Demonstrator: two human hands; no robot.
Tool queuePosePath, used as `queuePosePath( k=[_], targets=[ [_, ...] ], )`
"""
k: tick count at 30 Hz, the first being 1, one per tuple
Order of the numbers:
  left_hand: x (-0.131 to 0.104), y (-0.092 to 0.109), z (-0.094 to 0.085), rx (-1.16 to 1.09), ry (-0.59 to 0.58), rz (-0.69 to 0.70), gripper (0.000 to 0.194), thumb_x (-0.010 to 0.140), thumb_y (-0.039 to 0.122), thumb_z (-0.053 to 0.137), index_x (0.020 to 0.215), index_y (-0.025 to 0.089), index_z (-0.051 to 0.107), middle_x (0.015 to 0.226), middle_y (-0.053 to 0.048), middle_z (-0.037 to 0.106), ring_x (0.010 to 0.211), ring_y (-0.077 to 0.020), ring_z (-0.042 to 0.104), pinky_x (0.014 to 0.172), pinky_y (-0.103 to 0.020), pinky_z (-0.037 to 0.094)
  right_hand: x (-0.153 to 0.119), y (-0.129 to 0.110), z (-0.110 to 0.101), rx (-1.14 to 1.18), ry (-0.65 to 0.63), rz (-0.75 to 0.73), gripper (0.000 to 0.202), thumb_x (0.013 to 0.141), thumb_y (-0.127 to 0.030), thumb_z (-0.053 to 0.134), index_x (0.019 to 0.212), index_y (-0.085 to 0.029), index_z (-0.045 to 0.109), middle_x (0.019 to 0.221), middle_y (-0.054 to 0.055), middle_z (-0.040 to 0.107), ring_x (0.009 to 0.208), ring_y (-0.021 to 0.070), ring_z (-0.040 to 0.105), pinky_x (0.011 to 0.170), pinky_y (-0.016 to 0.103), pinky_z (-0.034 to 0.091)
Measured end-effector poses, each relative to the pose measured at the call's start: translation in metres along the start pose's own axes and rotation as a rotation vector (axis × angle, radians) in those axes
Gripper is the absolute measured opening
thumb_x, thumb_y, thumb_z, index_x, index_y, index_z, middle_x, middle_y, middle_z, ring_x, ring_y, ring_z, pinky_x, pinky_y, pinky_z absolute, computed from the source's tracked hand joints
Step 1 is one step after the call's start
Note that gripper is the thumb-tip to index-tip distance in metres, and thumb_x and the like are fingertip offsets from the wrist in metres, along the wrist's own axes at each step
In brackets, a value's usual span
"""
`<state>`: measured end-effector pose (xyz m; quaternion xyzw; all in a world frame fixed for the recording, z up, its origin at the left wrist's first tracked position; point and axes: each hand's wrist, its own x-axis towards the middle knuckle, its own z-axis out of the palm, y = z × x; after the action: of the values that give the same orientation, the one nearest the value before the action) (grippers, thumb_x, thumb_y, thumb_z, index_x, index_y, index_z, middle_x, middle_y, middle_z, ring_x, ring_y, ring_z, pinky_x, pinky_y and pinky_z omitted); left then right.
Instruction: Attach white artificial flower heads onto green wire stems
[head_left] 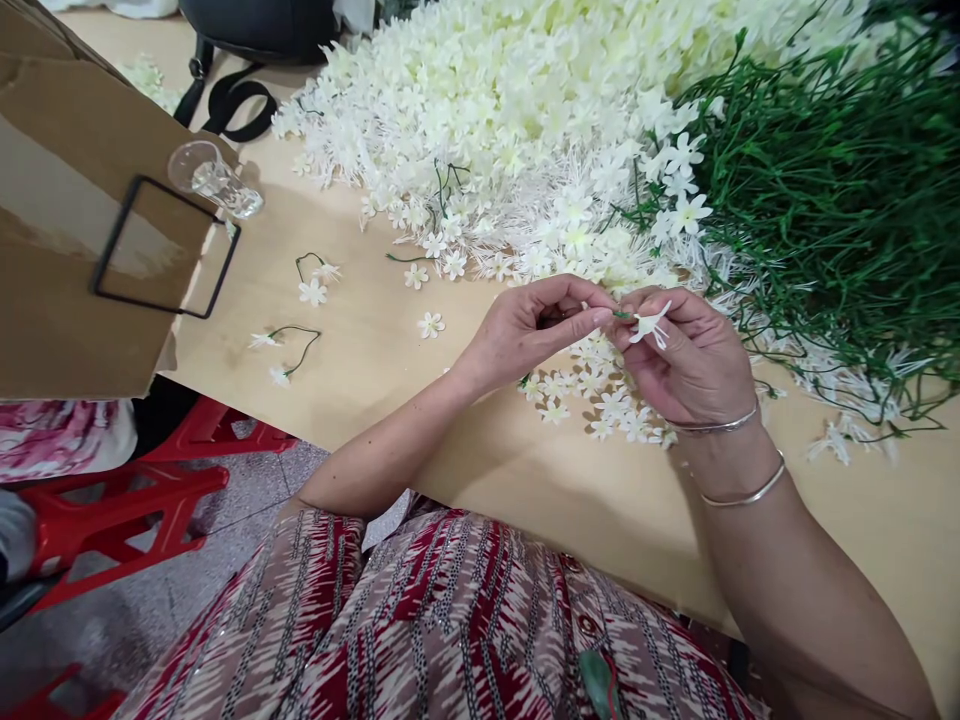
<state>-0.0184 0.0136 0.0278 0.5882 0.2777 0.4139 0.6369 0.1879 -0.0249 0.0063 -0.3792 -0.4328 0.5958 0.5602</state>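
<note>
My left hand [551, 325] pinches a thin green plastic stem [622, 314] between thumb and forefinger. Meeting it fingertip to fingertip, my right hand [686, 355] is closed on a white artificial flower [651, 325], whose petals point to the right. Whether the stem is fully seated in the flower is hidden by the fingers. Below the hands lie several loose white blossoms [615, 405]. Just beyond them rises a large heap of white and cream artificial flowers [517, 110], and a pile of green stems [832, 170] is to the right.
Flowers on stems [313, 291] lie on the table [360, 370] at left. A cardboard box [82, 220] stands at the left edge with a black wire frame [155, 304] against it, near a clear plastic cup [217, 180]. A black bag [262, 28] sits behind; red stools [127, 510] are below.
</note>
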Motion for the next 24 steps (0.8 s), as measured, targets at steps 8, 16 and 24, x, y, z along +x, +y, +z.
queuePosePath(
  k=[8, 16, 24],
  targets=[
    [0.0009, 0.0026, 0.0005, -0.006, -0.024, -0.009, 0.043, 0.088, 0.060, 0.092, 0.095, 0.019, 0.080, 0.069, 0.004, 0.058, 0.059, -0.0079, 0.038, 0.057, -0.027, 0.029, -0.0006, 0.0002, 0.0004, -0.020, 0.002, 0.035, 0.021, 0.079, -0.053, 0.101, 0.091, -0.043, 0.087, 0.098, -0.004, 0.076, 0.075, 0.0140, 0.065, 0.075, 0.032, 0.063],
    [0.0002, -0.0010, -0.0005, 0.005, -0.015, -0.055, 0.050, 0.086, 0.065, 0.092, 0.095, 0.018, 0.079, 0.076, 0.001, 0.068, 0.063, -0.0085, 0.049, 0.059, -0.027, 0.032, 0.0002, -0.0025, -0.0010, -0.018, -0.025, 0.157, 0.025, 0.076, -0.057, 0.103, 0.088, -0.043, 0.086, 0.084, -0.005, 0.077, 0.074, 0.0141, 0.071, 0.074, 0.030, 0.066],
    [0.0002, -0.0050, -0.0011, 0.020, -0.022, -0.135, 0.055, 0.087, 0.070, 0.088, 0.096, 0.017, 0.076, 0.081, -0.001, 0.074, 0.064, -0.0084, 0.057, 0.061, -0.025, 0.044, 0.0005, -0.0042, -0.0020, -0.051, -0.025, 0.275, 0.037, 0.070, -0.062, 0.104, 0.086, -0.037, 0.081, 0.078, -0.003, 0.077, 0.069, 0.0178, 0.074, 0.075, 0.035, 0.072]
  ],
)
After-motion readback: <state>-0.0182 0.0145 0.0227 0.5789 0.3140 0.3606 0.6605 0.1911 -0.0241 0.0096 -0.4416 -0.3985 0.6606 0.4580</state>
